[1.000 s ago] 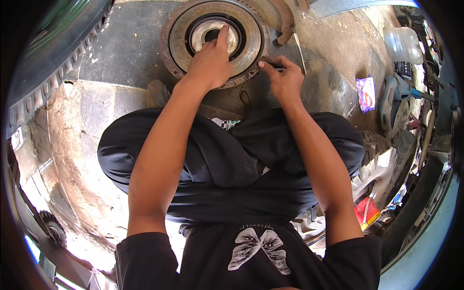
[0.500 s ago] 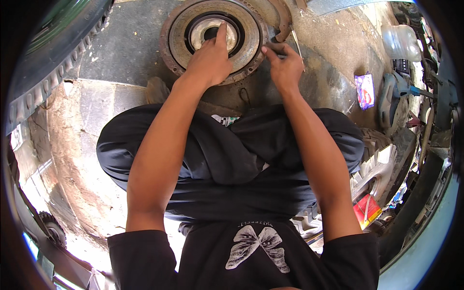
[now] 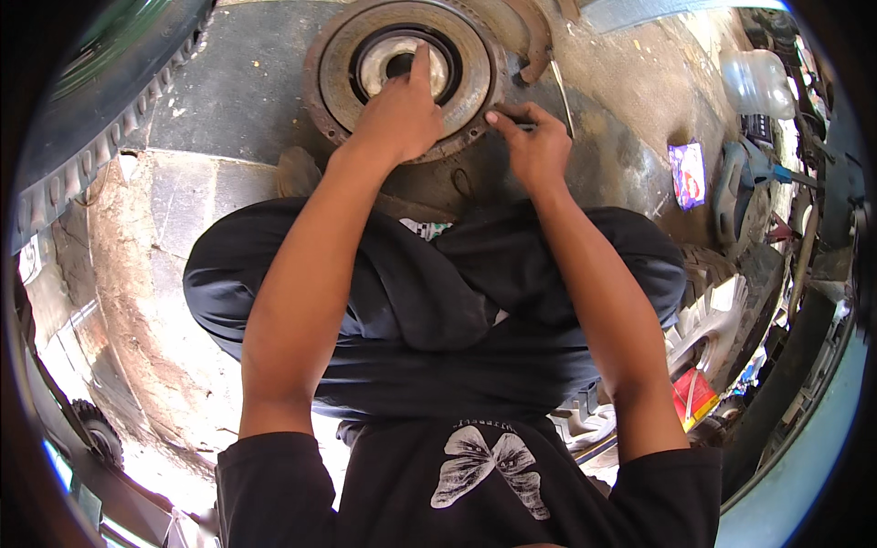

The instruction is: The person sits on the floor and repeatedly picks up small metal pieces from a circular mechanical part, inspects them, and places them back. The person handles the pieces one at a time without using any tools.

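A round, rusty metal disc part [image 3: 334, 68] lies on the floor before my crossed legs. It has a flanged rim with small holes, a dark inner ring and a pale metal centre around a dark hole. My left hand [image 3: 400, 119] rests over its near side, index finger stretched onto the pale centre; the other fingers look curled and are partly hidden. At the disc's right near edge, my right hand [image 3: 539, 149] has thumb and forefinger drawn together against the rim. Whatever may be between those fingertips is too small to tell.
A curved rusty metal piece [image 3: 537, 41] and a thin metal rod [image 3: 562, 96] lie right of the disc. Farther right are a purple packet [image 3: 687, 173], a clear plastic bottle [image 3: 758, 84] and a grey-blue tool [image 3: 735, 187]. A large tyre [image 3: 119, 119] stands at the left.
My right hand has moved slightly toward me and left along the rim, its fingertips lower on the edge. My left hand keeps nearly the same place, finger on the centre.
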`<state>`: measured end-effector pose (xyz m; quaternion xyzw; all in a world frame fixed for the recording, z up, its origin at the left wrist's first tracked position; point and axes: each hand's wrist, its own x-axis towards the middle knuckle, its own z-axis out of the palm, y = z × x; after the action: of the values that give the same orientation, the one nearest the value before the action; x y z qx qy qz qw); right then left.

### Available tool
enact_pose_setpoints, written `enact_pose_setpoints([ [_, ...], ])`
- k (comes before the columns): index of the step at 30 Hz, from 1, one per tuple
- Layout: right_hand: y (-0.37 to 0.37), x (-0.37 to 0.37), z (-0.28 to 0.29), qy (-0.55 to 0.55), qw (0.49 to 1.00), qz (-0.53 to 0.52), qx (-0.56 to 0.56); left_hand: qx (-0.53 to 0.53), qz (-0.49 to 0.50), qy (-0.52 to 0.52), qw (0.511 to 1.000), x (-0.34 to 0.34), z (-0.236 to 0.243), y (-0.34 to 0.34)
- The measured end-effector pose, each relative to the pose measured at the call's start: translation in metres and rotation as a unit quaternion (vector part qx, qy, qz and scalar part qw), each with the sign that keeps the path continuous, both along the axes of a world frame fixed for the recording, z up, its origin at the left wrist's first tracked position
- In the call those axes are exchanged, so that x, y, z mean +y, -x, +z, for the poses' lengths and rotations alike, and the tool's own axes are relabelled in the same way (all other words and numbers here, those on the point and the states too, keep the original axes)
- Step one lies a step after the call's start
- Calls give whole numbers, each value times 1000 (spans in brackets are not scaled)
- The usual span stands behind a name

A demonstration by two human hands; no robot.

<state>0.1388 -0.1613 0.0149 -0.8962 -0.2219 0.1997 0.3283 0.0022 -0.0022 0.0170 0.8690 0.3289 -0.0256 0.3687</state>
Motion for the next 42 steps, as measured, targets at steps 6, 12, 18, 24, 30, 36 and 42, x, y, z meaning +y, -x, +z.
enact_pose_setpoints([
  [6,-2,6,-15,-81,995,-8,-61,-8,-6,-8,1000,-2,-1,4],
  [12,-12,20,-14,-86,992,-18,-86,24,-5,4,1000,0,5,-1],
  [18,-10,21,-17,-89,993,-1,-82,12,-10,-2,1000,-1,2,-1],
  [24,-1,5,-19,-49,997,-14,-61,-27,-8,-24,999,-2,-10,6],
  [30,-15,17,-21,-94,993,-30,-68,18,-11,-4,1000,-1,7,0],
  [36,-8,8,-22,-77,994,33,-72,-27,-12,-21,999,-1,-7,3],
  [42,1,2,-14,-30,998,8,-51,-29,-4,-18,999,-3,-9,5],
])
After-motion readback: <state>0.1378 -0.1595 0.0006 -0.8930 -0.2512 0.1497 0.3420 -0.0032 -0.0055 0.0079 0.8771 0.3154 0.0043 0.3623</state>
